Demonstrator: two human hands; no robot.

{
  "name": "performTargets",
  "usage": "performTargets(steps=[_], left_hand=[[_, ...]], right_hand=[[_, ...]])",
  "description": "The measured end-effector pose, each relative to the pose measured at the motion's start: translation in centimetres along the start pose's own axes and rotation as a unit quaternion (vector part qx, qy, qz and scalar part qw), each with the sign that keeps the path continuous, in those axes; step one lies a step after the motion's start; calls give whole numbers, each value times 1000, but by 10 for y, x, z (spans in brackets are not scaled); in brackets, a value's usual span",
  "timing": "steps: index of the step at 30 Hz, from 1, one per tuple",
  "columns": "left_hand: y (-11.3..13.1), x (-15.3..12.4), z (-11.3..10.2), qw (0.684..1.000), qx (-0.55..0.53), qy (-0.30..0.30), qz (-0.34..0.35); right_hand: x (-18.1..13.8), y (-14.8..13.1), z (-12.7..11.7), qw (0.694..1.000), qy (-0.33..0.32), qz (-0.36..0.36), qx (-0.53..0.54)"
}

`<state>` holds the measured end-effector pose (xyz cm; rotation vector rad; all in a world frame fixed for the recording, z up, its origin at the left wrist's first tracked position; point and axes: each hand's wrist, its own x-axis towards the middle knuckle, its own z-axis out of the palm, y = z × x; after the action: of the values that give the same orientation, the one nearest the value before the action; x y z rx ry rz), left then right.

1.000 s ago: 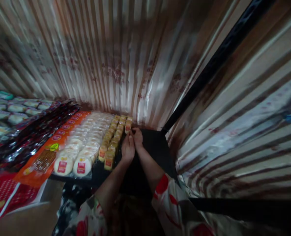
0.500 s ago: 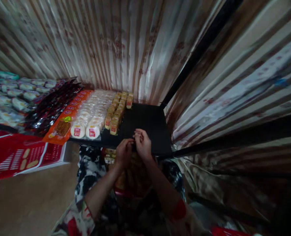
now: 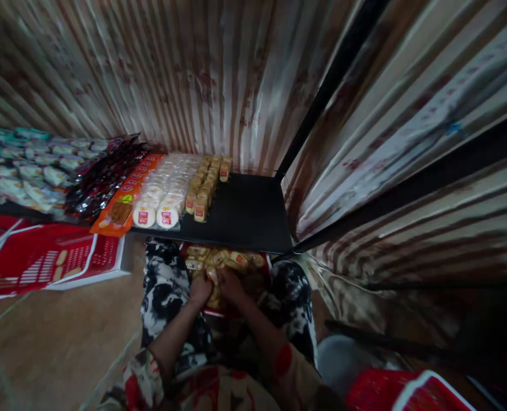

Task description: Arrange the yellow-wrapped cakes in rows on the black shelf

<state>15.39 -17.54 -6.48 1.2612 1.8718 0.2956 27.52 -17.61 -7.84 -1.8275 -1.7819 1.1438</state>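
Note:
A red-edged box point(image 3: 221, 313) between my knees holds several small yellow wrapped snack packs point(image 3: 238, 260). My left hand point(image 3: 201, 288) reaches into it, fingers curled against a snack pack point(image 3: 213, 275) near the middle. Close on its right, my right hand point(image 3: 231, 284) is also closed at the packs; dim light partly hides its fingertips. On the black shelf point(image 3: 253, 211) beyond the box, rows of the same yellow packs point(image 3: 201, 206) stand upright, with one short row set apart at the back.
Left along the shelf lie round white wrapped crackers point(image 3: 167, 216), an orange snack bag point(image 3: 119, 214), dark shiny packets point(image 3: 93, 191) and white-green packets point(image 3: 43, 171). A red carton point(image 3: 60, 260) sits below left. Black frame bars point(image 3: 322, 103) and striped curtains point(image 3: 185, 85) enclose the shelf.
Both hands have dropped from the shelf's front edge into the box of yellow packs. The view has shifted slightly, and more of the box shows. The rows on the shelf look the same.

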Motion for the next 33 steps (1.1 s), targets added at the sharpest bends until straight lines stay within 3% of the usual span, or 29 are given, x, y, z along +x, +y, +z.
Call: performTargets(steps=[9,14,20,26,33], left_hand=[[3,-5,5,997,-60,42,25],[17,-11,-1,987,-110,86,82],[38,-23,-12,960,-113,172,192],[59,-36,-24,932,-139,244,228],[100,-37,-49,910,-191,226,292]], right_hand=[[5,0,-4,999,36,35,19],[1,-9,-11,982,115,57,136],[-6,-27,-31,972,152,9,180],[-15,-51,-50,958,162,-41,233],[-2,-75,-87,944,176,-70,270]])
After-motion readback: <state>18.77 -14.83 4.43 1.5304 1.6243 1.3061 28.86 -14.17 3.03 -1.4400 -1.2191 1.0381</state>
